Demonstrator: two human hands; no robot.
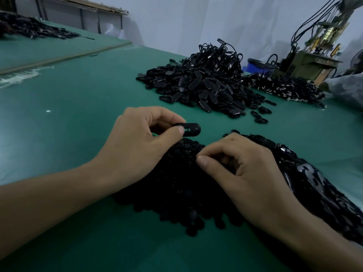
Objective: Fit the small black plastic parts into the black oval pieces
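Observation:
My left hand (141,142) pinches a black oval piece (190,129) between thumb and fingers, holding it just above a heap of small black plastic parts (176,185) on the green table (78,99). My right hand (243,173) rests on that heap to the right, its thumb and fingers curled in a pinch; whether a small part sits between them is hidden. More shiny black oval pieces (314,183) lie along the right side of the heap, behind my right hand.
A large pile of black oval pieces and looped cords (202,83) sits further back at centre. Another pile of small parts (284,87) lies to its right, near a machine (314,55). A dark pile (29,26) lies far left.

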